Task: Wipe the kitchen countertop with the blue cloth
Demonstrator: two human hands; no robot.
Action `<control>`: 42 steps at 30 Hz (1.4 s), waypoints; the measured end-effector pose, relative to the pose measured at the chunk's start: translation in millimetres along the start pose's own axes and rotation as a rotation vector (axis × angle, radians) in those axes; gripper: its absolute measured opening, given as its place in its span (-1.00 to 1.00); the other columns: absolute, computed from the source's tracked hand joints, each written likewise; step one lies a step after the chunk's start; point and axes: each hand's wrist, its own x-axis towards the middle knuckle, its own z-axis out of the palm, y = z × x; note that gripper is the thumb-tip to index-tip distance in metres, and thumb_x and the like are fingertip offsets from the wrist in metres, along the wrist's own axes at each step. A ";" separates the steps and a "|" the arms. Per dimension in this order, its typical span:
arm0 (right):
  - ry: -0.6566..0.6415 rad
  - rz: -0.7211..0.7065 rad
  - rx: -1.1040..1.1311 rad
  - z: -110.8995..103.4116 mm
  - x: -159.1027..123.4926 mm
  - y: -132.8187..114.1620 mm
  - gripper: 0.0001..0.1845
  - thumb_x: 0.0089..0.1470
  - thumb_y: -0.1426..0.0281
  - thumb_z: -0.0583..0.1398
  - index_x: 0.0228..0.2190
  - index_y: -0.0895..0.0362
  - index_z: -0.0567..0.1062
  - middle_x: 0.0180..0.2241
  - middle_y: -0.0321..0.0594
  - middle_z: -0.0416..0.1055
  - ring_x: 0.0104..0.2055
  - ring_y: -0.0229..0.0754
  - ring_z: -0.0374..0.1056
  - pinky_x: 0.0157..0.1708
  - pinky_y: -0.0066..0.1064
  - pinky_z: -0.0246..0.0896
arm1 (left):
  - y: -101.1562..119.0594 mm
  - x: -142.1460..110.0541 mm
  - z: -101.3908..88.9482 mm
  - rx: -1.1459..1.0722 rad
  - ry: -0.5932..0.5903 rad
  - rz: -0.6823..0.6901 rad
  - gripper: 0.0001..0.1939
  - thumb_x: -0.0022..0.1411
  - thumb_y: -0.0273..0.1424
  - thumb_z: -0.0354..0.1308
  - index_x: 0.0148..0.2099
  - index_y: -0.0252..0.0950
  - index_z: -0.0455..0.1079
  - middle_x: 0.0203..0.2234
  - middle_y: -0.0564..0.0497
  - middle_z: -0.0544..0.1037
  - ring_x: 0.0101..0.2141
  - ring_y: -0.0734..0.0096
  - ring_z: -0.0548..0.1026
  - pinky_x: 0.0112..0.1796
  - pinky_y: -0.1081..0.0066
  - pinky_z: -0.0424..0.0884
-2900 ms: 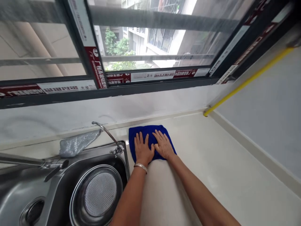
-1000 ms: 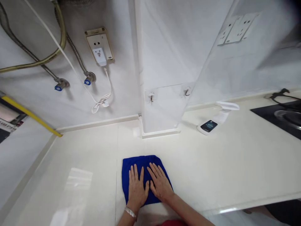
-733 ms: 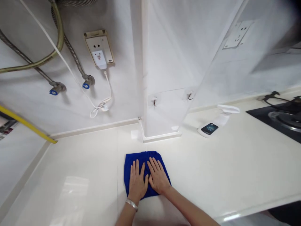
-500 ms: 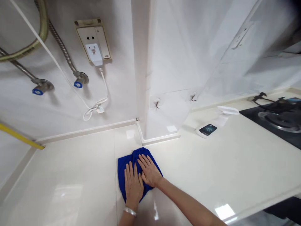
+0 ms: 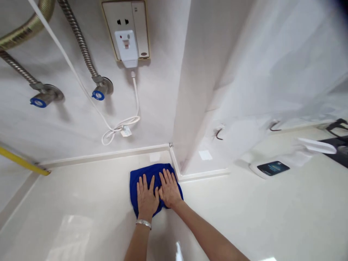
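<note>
Blue cloth [image 5: 157, 181] lies spread on the pale desk [image 5: 106, 195] close by the base of the white pillar [image 5: 244, 145], the left hand [image 5: 147, 200] and right hand [image 5: 171, 194] resting flat on it side by side, fingers outstretched, well apart from a yellow pipe [image 5: 23, 161].

No readable text or numbers.

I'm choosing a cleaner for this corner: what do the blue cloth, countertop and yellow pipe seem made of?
Blue cloth: soft fabric, perhaps microfibre; matte, with limp, curving edges.
Countertop: probably stone or composite, polished; it mirrors patches of light.
Yellow pipe: painted metal or plastic, smooth and evenly coloured; the look leaves that open.
</note>
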 end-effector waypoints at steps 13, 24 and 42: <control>-0.008 0.242 -0.082 14.0 91.9 -4.7 -0.23 0.21 0.27 0.01 0.35 0.35 0.01 0.43 0.16 -0.21 0.47 0.19 -0.34 0.38 0.09 -0.33 | -39.8 108.5 13.2 -0.054 -0.099 0.146 -0.47 0.35 -0.27 -0.11 0.34 -0.05 0.12 0.38 -0.23 0.15 0.39 -0.05 0.06 0.33 -0.11 0.17; -0.077 0.143 -0.225 24.3 106.7 6.4 -0.24 0.21 0.29 -0.02 0.35 0.35 0.01 0.42 0.18 -0.19 0.46 0.19 -0.28 0.38 0.04 -0.32 | -40.5 95.2 28.0 -0.133 -0.002 0.006 -0.51 0.37 -0.24 -0.13 0.32 -0.01 0.17 0.38 -0.09 0.20 0.38 0.09 0.10 0.36 -0.03 0.15; 0.002 -0.240 -0.126 21.8 -82.1 -10.0 -0.19 0.21 0.26 0.04 0.38 0.20 -0.10 0.44 0.03 -0.27 0.47 0.14 -0.32 0.39 0.09 -0.22 | -8.4 -100.7 -20.5 0.060 0.076 -0.047 -0.42 0.34 -0.24 -0.07 0.38 -0.11 0.02 0.37 -0.30 0.17 0.36 -0.08 0.11 0.28 -0.12 0.28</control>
